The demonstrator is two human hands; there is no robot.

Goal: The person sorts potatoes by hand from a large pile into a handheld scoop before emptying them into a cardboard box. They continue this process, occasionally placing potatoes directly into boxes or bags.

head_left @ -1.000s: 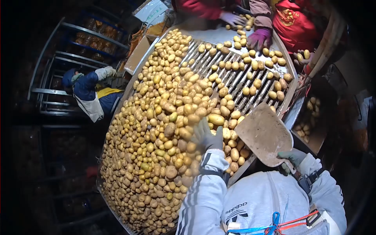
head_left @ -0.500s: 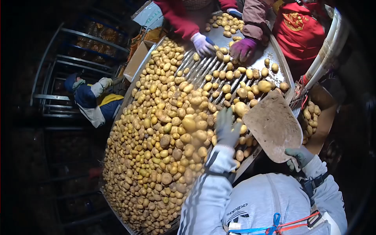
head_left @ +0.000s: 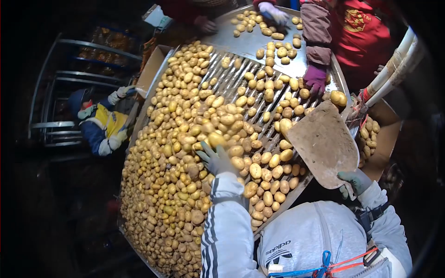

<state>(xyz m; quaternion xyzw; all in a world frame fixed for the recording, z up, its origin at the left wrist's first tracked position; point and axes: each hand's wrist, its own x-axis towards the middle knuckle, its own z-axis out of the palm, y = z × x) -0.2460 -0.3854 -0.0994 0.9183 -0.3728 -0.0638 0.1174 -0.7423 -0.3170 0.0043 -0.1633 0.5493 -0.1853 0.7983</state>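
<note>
My left hand (head_left: 216, 160), in a grey-green glove, reaches over a broad heap of potatoes (head_left: 162, 185). Its fingers are spread, the tips right at a large yellow potato (head_left: 216, 139). My right hand (head_left: 354, 183) is closed round the handle of a flat, dirt-covered scoop (head_left: 324, 143). The scoop's wide end lies over the right edge of the sorting table (head_left: 289, 204). Between scoop and heap, potatoes sit on metal rollers (head_left: 222, 78), some small and some large.
Across the table, a purple-gloved hand (head_left: 316, 79) of a co-worker is beside potatoes, and another person's pale-gloved hand (head_left: 273, 13) is near the metal tray (head_left: 236, 41). A person in a yellow vest (head_left: 109, 123) stands left. A cardboard box (head_left: 387, 123) holds potatoes at right, below white pipes (head_left: 391, 69).
My left hand has swept leftward from the rollers onto the heap. My right hand and the scoop have stayed in place. The co-workers' hands across the table have moved apart.
</note>
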